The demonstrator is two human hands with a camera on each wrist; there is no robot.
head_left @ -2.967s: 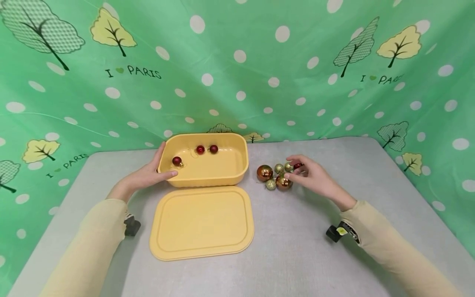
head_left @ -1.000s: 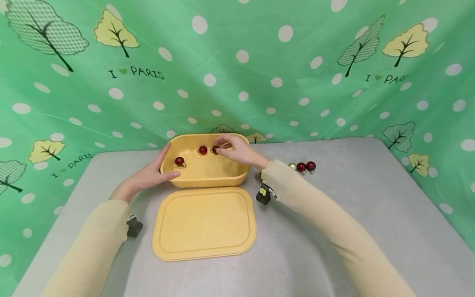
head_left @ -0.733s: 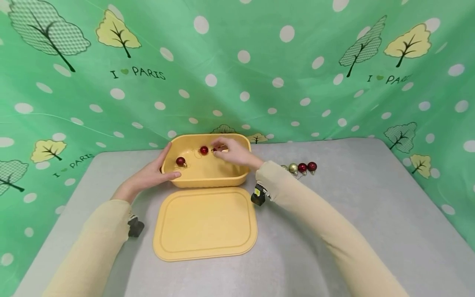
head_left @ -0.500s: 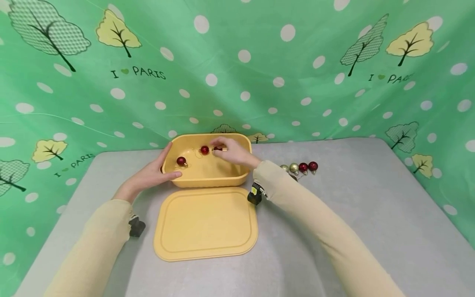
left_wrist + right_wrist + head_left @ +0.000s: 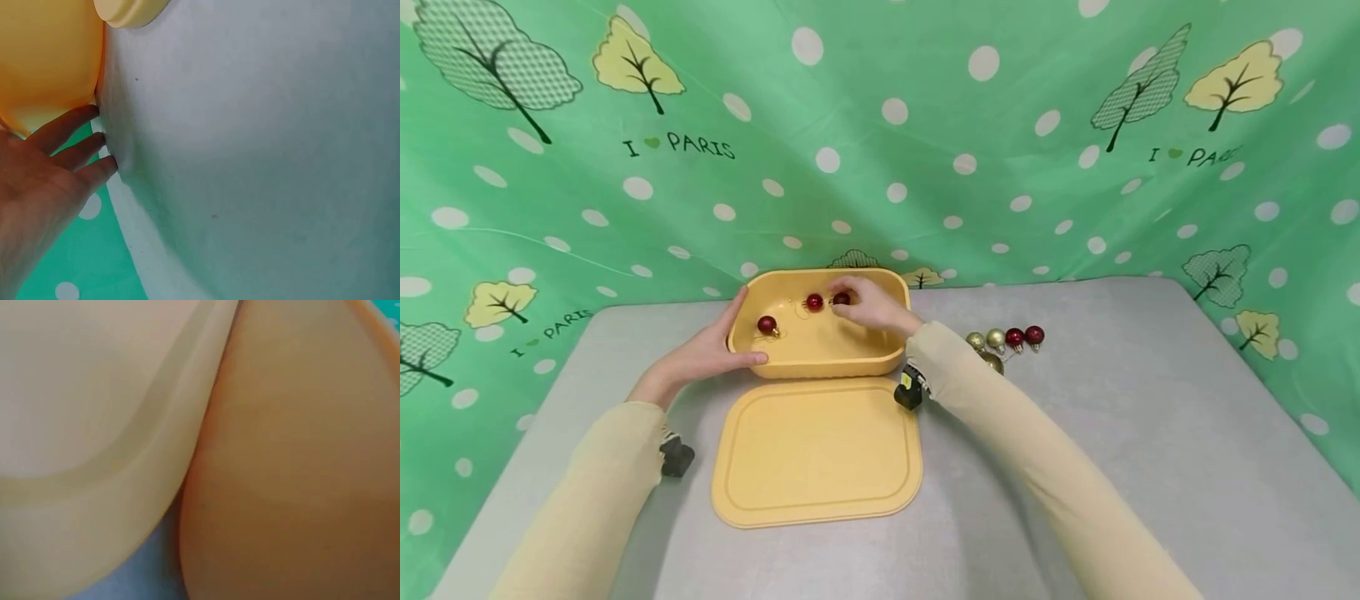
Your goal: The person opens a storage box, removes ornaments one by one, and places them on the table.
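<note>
two glossy red balls (image 5: 767,325) lie in the smooth, round-cornered yellow box (image 5: 820,367); the right hand (image 5: 872,303) seems to pinch a third red ball (image 5: 841,298) there, the left hand (image 5: 700,353), fingers spread, bracing one end. outside, other red balls (image 5: 1015,337) and gold balls (image 5: 996,337) lie on the table (image 5: 1120,417); the flat lid (image 5: 817,454) is off.

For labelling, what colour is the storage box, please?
The storage box is yellow, clearest in the head view.

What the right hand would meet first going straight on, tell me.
Past the dark red ball at the right hand, probably the bright red ball in the box; depth is unclear.
</note>
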